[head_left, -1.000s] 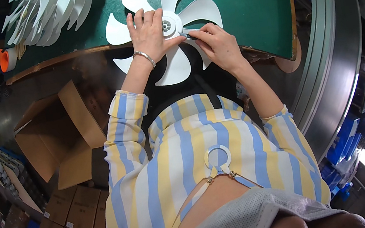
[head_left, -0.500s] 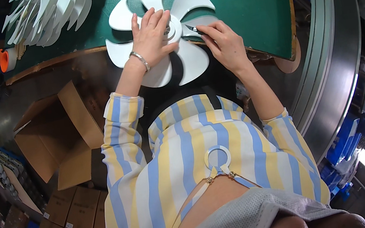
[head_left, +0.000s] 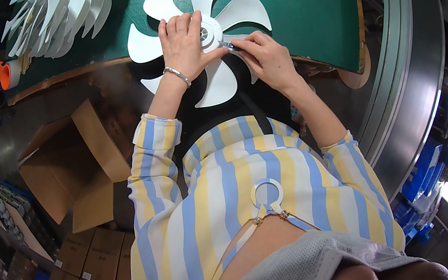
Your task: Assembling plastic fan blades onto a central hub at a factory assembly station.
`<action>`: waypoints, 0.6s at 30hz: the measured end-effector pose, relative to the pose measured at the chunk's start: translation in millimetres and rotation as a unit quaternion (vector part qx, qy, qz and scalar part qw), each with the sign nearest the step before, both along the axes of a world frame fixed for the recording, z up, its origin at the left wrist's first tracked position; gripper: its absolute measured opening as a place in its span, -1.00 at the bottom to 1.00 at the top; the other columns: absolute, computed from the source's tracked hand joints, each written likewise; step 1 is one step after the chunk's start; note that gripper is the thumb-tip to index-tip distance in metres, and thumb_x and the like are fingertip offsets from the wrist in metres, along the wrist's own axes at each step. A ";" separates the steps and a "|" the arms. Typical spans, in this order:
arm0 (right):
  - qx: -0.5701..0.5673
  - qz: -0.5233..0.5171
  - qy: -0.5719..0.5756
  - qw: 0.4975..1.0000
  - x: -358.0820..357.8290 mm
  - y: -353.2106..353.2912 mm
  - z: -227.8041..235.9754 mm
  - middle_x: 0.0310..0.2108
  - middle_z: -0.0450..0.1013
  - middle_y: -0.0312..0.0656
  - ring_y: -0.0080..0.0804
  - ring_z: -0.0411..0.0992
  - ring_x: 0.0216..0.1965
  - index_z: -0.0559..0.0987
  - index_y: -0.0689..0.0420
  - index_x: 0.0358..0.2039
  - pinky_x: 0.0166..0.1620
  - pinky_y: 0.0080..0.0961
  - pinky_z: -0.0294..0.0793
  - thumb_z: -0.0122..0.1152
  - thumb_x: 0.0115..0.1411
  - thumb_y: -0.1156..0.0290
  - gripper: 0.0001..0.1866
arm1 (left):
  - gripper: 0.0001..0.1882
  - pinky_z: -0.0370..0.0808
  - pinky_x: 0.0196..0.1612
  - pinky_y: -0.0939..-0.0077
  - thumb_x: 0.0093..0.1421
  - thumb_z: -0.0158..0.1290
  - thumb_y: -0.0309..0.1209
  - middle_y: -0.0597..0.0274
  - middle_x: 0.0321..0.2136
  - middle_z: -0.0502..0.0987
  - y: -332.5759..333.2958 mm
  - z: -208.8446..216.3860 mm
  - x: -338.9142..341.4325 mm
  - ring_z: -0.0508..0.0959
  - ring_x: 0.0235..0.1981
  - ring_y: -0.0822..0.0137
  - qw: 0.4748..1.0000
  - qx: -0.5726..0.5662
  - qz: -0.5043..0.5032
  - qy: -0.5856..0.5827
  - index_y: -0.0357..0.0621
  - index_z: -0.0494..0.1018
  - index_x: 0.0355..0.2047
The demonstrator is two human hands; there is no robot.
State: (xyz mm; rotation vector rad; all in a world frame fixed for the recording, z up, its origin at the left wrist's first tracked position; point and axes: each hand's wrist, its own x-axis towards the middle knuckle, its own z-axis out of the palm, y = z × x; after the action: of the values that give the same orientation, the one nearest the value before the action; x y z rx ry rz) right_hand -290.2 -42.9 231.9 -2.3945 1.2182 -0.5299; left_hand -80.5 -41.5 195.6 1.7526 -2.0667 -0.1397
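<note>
A white plastic fan blade with several curved vanes lies at the green table's near edge, partly overhanging it. My left hand grips it beside the round hub, fingers over the left side and thumb stretched along the hub's near edge. Pinched in my right hand is a small knife; its tip meets the hub's rim close to my left thumb. The fingers of my right hand hide most of the knife's handle. The vanes below my hands are partly covered.
A pile of white fan blades rests on the green table at the far left. An orange-and-white tape dispenser is by the left corner. On the floor stand an open carton and stacked cartons. A metal rail runs along the right.
The fan blade has turned, its vanes now at different angles. My right hand and the knife have moved left and slightly down, onto the hub's rim. My left hand has shifted slightly right.
</note>
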 end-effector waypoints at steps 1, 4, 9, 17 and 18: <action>0.002 0.000 -0.001 1.000 0.4 -0.1 0.2 -0.30 0.44 -0.25 -0.29 0.47 -0.30 0.58 -0.02 -0.11 -0.27 -0.42 0.49 0.18 0.17 0.40 -0.75 | 0.02 -0.06 0.27 -0.07 -0.26 0.30 0.20 0.08 0.00 0.32 0.2 0.2 -0.3 0.22 0.13 0.07 1.000 -0.006 -0.001 0.002 -0.15 0.25 0.13; 0.000 0.001 -0.003 1.000 1.1 -0.7 -0.2 -0.30 0.44 -0.25 -0.30 0.48 -0.30 0.59 -0.02 -0.11 -0.27 -0.42 0.50 0.18 0.17 0.40 -0.75 | 0.02 -0.07 0.27 -0.05 -0.20 0.25 0.26 0.07 0.00 0.33 1.4 1.6 1.0 0.22 0.14 0.07 1.000 0.004 0.003 -0.004 -0.15 0.26 0.15; 0.007 -0.001 -0.002 1.000 1.9 -1.2 0.4 -0.30 0.44 -0.25 -0.30 0.48 -0.30 0.59 -0.02 -0.11 -0.27 -0.42 0.50 0.18 0.17 0.40 -0.75 | -0.03 -0.06 0.27 -0.05 -0.17 0.26 0.22 0.07 0.00 0.33 0.1 0.7 0.4 0.23 0.13 0.08 1.000 0.003 0.005 -0.007 -0.12 0.28 0.13; 0.001 -0.007 0.005 1.000 2.7 -0.9 -0.8 -0.30 0.44 -0.26 -0.31 0.47 -0.29 0.59 -0.03 -0.11 -0.27 -0.42 0.50 0.17 0.17 0.41 -0.74 | -0.11 -0.05 0.26 -0.04 -0.14 0.26 0.17 0.10 -0.02 0.34 0.3 -1.6 -0.1 0.24 0.12 0.09 1.000 -0.010 0.008 -0.006 -0.09 0.30 0.11; 0.001 -0.007 0.005 1.000 2.9 -0.8 -0.2 -0.30 0.44 -0.26 -0.31 0.47 -0.29 0.59 -0.03 -0.11 -0.27 -0.42 0.50 0.17 0.17 0.41 -0.74 | -0.11 -0.05 0.26 -0.05 -0.14 0.26 0.17 0.10 -0.02 0.35 0.5 -1.4 -0.2 0.24 0.12 0.09 1.000 -0.011 0.009 -0.005 -0.08 0.31 0.11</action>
State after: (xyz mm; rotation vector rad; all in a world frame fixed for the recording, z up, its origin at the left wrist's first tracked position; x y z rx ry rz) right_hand -287.3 -43.7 231.8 -2.3907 1.2404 -0.5229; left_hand -80.7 -41.0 194.2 1.7612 -2.0523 -0.1027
